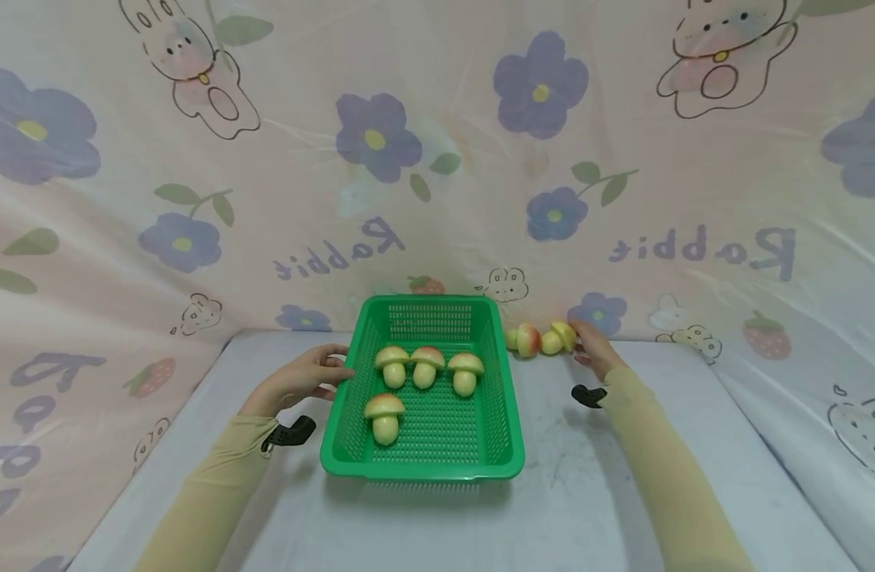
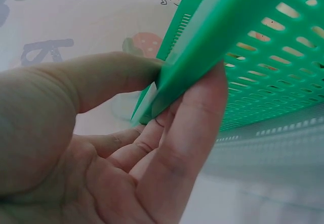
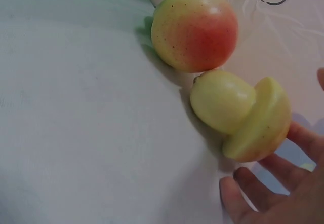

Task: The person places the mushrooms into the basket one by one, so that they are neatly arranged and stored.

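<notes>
A green perforated plastic basket (image 1: 423,469) stands mid-table with several mushroom-shaped pieces inside, among them one mushroom (image 1: 385,419) near the front left. My left hand (image 1: 301,381) pinches its left rim (image 2: 190,57), thumb above and fingers beneath. To the right of the basket lie two more mushrooms, one with a red-blushed cap (image 3: 197,29) and a yellow one (image 3: 225,102) on its side, its stem toward the other. My right hand (image 1: 594,349) is at the yellow one's cap, fingertips (image 3: 276,165) right by it, thumb apart and fingers loosely bent.
The white tabletop (image 1: 566,492) spreads around the basket. Behind it hangs a pale curtain (image 1: 451,206) printed with flowers and rabbits, close to the basket's back and the two outside mushrooms. Black straps (image 1: 290,433) sit at both wrists.
</notes>
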`<state>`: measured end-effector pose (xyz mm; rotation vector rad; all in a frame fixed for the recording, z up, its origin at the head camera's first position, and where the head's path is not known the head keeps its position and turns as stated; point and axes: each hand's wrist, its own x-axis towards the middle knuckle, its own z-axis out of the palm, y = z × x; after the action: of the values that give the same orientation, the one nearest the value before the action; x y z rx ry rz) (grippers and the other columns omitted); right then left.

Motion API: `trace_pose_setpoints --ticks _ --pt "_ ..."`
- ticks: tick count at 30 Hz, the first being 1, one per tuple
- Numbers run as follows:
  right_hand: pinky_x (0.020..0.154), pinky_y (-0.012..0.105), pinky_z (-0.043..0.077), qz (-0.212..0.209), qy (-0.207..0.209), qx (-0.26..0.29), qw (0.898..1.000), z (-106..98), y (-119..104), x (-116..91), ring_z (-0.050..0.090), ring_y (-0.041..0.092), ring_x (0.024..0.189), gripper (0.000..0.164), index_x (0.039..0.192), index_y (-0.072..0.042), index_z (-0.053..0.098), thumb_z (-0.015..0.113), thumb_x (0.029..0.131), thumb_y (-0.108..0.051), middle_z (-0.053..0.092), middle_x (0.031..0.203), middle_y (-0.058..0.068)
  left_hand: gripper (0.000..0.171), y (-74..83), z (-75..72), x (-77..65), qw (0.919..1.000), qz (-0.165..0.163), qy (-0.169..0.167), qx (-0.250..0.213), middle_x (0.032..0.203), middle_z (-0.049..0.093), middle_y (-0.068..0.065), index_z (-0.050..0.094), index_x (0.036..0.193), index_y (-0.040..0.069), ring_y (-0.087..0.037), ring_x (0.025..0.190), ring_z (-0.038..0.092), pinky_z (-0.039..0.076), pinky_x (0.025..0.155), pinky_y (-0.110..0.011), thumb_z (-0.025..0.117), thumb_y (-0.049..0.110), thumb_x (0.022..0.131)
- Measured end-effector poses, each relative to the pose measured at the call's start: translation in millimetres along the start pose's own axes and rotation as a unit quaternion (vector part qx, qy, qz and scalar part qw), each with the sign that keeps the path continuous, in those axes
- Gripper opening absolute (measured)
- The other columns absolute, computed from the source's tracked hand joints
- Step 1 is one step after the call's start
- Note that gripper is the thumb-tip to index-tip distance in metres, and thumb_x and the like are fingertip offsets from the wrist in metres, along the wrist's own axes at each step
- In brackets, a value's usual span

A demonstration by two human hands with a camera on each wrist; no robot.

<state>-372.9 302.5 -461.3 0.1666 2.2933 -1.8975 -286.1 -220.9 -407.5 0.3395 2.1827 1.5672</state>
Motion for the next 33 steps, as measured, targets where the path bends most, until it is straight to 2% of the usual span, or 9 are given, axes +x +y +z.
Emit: trace_pose_setpoints --ticks 7,13,17,24,33 --pt "0.1 0.047 0.04 -0.019 0.047 -0.041 0.998 2.0 3.1 -5.0 0.041 0.031 0.118 0.069 0.146 -0.002 0.026 0.05 0.098 -0.045 0.03 0.144 0.025 0.059 0.4 -0.8 0.5 1.0 -0.003 0.001 0.003 0.108 0.056 -0.018 0.028 0.145 0.001 -0.024 0.092 0.061 0.056 0.076 -0.04 0.06 0.016 0.097" --pt "0.09 0.04 0.049 -0.034 0.055 -0.057 0.996 1.5 5.7 -6.4 0.051 0.02 0.099 0.066 0.142 0.001 0.03 0.057 0.096 -0.038 0.037 0.138 0.025 0.058 1.4 0.0 -0.1 1.0 -0.003 -0.002 0.003 0.108 0.057 -0.019 0.028 0.144 0.001 -0.024 0.091 0.061 0.056 0.076 -0.04 0.058 0.016 0.097" --pt "0.083 0.036 0.052 -0.042 0.054 -0.07 0.995 -0.7 7.9 -6.8 0.052 0.017 0.094 0.063 0.141 0.002 0.031 0.057 0.097 -0.034 0.039 0.135 0.026 0.059 2.6 0.5 -0.6 1.0 -0.002 -0.002 0.0 0.105 0.056 -0.018 0.027 0.145 0.001 -0.024 0.09 0.061 0.056 0.075 -0.04 0.059 0.017 0.097" --pt "0.088 0.039 0.052 -0.052 0.028 -0.046 0.997 -3.2 15.3 -5.2 0.055 0.029 0.105 0.063 0.145 0.001 0.027 0.056 0.098 -0.028 0.038 0.136 0.03 0.059 4.5 0.1 -1.1 1.0 -0.004 -0.004 0.003 0.103 0.056 -0.017 0.027 0.144 0.0 -0.023 0.088 0.061 0.056 0.074 -0.039 0.059 0.016 0.097" --pt "0.088 0.039 0.052 -0.064 0.01 -0.033 0.997 -6.1 19.0 -5.5 0.047 0.039 0.117 0.064 0.148 0.002 0.027 0.056 0.098 -0.024 0.034 0.14 0.033 0.059 3.9 -0.3 -1.9 0.9999 0.002 -0.008 0.014 0.104 0.057 -0.017 0.024 0.145 -0.003 -0.022 0.088 0.062 0.056 0.075 -0.039 0.056 0.015 0.098"
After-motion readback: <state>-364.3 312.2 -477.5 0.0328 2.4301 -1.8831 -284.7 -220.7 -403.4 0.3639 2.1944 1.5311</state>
